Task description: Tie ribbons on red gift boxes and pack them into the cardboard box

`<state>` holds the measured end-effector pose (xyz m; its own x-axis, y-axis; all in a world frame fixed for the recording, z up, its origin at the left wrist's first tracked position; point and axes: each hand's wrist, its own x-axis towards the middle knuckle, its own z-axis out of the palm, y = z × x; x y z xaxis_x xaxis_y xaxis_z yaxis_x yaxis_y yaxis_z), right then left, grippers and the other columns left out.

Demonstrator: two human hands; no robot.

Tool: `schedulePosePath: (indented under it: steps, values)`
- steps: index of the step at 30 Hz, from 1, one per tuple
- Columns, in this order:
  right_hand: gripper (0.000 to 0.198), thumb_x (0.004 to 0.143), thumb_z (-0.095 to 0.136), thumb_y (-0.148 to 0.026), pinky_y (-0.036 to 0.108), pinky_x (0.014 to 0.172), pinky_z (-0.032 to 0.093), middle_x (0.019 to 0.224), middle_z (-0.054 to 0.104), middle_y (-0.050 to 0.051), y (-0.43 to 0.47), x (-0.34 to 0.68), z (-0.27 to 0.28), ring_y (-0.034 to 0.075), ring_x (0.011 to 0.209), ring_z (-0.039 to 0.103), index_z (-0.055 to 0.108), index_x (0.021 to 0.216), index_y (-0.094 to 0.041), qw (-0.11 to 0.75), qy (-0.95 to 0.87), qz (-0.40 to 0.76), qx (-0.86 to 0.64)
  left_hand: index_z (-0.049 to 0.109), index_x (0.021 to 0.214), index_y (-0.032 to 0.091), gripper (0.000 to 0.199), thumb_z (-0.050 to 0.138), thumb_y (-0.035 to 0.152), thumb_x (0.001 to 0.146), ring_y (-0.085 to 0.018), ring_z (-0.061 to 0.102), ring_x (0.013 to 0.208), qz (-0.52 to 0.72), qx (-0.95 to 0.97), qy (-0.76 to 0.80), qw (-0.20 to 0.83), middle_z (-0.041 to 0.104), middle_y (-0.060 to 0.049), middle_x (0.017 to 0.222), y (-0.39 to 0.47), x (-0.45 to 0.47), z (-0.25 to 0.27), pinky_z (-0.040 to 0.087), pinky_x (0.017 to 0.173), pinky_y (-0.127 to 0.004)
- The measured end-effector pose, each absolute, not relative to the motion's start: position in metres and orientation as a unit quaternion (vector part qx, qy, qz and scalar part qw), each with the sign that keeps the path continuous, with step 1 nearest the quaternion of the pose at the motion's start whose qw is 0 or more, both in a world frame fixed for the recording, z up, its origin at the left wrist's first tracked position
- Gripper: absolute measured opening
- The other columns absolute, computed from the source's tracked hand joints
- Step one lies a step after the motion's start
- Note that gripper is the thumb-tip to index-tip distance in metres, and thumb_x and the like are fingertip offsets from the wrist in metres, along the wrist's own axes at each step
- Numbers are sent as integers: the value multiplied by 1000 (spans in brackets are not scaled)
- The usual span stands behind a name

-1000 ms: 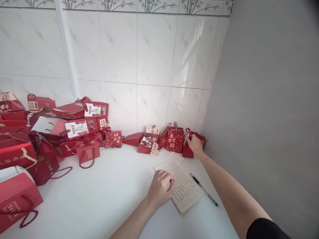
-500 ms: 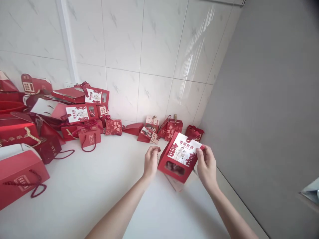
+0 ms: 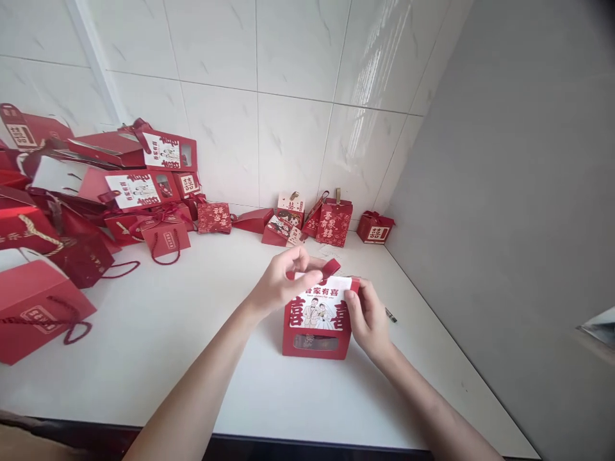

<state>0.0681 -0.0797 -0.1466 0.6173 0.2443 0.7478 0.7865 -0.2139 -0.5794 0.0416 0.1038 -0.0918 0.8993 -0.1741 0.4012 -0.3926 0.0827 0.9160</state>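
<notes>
Red gift box [image 3: 316, 314] upright on the white desk [image 3: 240, 384], windowed front toward the person. Right hand [image 3: 372, 320]: grip pinches the box's upper right edge, thumb in front. Left hand [image 3: 279, 282]: curled over the top beside the dark-red ribbon [image 3: 331, 267]; from here I cannot tell whether that grip pinches it. Other red boxes [image 3: 166, 237] heaped at left.

Marble-veined white wall tiles [image 3: 216, 115] meeting a grey wall [image 3: 519, 192]
Tiles span twelve o'clock, a white trim strip [image 3: 97, 57] at ten, barred light reflections [image 3: 372, 70] at one; grey wall at three; white tabletop [image 3: 288, 400] at six.
</notes>
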Motion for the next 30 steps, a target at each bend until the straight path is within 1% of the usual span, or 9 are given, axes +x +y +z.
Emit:
schedulePosePath:
  steps: [2,5,7,9,12,16,20,25,30]
  values:
    - [16,95,35,-26,25,63,47,90,60,3,-79,66,-149,14,75,57,50,99,-21,509,-371,-258,-733,36,66,19,31,63,29,75,-12,56,63,98,720,-203,657,58,1,67,102,37,-87,43,54,-22]
    - [20,95,35,-24,27,68,49,99,59,6,-77,66,-153,16,83,58,46,112,-21,493,-374,-276,-736,42,67,18,25,63,27,77,-9,53,57,160,729,-190,638,55,3,61,97,37,-89,40,49,-19]
    - [29,94,37,-22,29,67,50,100,57,7,-75,66,-154,16,82,58,39,123,-20,482,-369,-307,-733,50,69,17,17,63,25,77,-9,56,60,213,726,-186,627,57,2,65,92,40,-94,42,50,-18]
    - [37,93,38,-17,29,64,50,98,54,7,-74,66,-154,16,78,56,34,129,-21,472,-372,-341,-722,60,75,17,6,61,22,79,-10,58,65,256,725,-196,608,60,0,72,87,41,-97,45,53,-18]
    - [39,90,36,-8,32,66,50,99,49,8,-74,64,-151,17,83,54,38,126,-23,450,-392,-375,-710,68,88,19,14,55,19,82,-10,59,69,298,721,-225,583,62,-2,83,81,40,-100,49,56,-19]
    - [48,85,35,-1,38,72,51,106,45,10,-77,64,-146,22,99,52,41,126,-25,410,-407,-412,-705,66,103,19,30,49,12,79,-14,60,80,331,738,-280,517,61,-6,96,79,37,-103,53,65,-25]
    - [56,80,34,3,46,82,50,122,31,11,-80,69,-148,25,109,50,44,125,-28,382,-433,-438,-688,61,112,19,40,46,8,76,-17,59,89,387,750,-321,429,60,-8,101,77,37,-106,53,75,-29]
    - [52,78,35,3,47,83,49,121,31,11,-84,71,-149,26,109,51,48,120,-25,341,-449,-431,-704,57,116,18,43,45,7,76,-17,58,91,421,744,-344,388,58,-8,101,75,40,-109,52,76,-29]
    - [48,78,36,2,47,82,50,119,33,12,-85,72,-148,27,109,51,48,117,-24,335,-450,-448,-696,59,112,17,36,47,10,80,-16,58,87,418,735,-340,411,58,-8,97,74,39,-110,52,71,-27]
